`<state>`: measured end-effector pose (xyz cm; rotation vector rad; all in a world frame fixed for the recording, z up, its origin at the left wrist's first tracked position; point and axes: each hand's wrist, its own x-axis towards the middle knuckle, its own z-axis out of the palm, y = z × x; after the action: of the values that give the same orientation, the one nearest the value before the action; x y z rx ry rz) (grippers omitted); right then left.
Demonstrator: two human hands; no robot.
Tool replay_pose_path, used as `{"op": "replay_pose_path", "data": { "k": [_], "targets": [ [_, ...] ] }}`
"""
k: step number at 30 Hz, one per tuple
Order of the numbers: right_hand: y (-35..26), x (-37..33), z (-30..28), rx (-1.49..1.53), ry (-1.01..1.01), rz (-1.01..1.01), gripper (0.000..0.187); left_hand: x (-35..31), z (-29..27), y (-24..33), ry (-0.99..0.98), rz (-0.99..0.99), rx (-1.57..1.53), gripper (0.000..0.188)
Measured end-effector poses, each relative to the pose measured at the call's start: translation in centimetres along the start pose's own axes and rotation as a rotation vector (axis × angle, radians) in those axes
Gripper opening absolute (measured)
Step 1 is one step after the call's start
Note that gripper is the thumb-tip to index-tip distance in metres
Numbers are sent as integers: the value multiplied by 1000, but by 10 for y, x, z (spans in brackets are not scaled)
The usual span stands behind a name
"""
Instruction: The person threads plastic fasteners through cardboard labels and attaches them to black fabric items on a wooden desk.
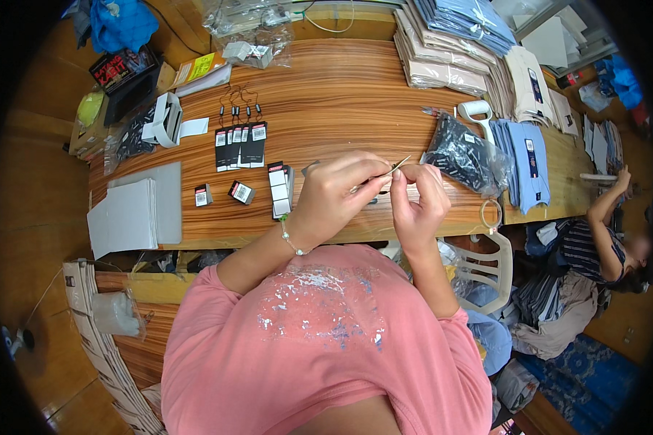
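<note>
Thin pale strip [403, 162] pinched between left hand [345, 192] and right hand [419, 201], above worktop [319, 87]. Corded black tags [241, 151] laid toward left edge; white sheets [123, 217] stacked at near left corner; bagged black items [461, 152] set toward right edge; folded garments [435, 69] piled at far right corner.

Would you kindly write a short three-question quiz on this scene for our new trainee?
1. True or false: the bracelet is on the right wrist.
2. Which of these lies nearest the right hand?
A) paper stack
B) plastic bag
C) fanned tags
3. What do the left hand and the right hand hold between them?

Key:
1. False: the bracelet is on the left wrist.
2. B: the plastic bag lies just beyond it, to its right.
3. A thin, pale strip; exactly what it is cannot be told from this view.
</note>
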<state>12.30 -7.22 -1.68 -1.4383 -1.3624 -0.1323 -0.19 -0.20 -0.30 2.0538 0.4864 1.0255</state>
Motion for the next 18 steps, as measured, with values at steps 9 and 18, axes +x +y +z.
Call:
{"op": "replay_pose_path", "data": {
  "k": [9,18],
  "targets": [
    [3,-6,-4,187,-56,122,7,0,-7,0,56,188,148,15],
    [-2,-1,-12,249,-68,124,5,-1,-6,3,59,116,101,12]
  ]
}}
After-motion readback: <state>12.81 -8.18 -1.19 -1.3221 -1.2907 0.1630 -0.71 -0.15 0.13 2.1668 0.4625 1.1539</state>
